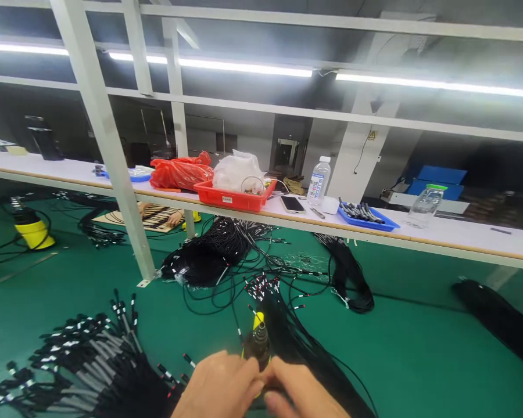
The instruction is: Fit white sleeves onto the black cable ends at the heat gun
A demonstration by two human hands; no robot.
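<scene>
At the bottom centre, my left hand and my right hand meet, with thumbs and fingers pinched together. Whatever lies between their fingertips is hidden or too small to name. Just beyond them stands what looks like a heat gun, black and yellow with its metal nozzle pointing up. Behind and to its right, a long bundle of black cables with red and white tips runs over the green surface. Left of my left hand spreads another bundle of cables with grey sleeves and black connectors.
A raised shelf crosses ahead, carrying a red tray, a phone, a water bottle, a blue tray of black parts and a clear jar. A white post rises at left. Another person's hand shows beneath the shelf.
</scene>
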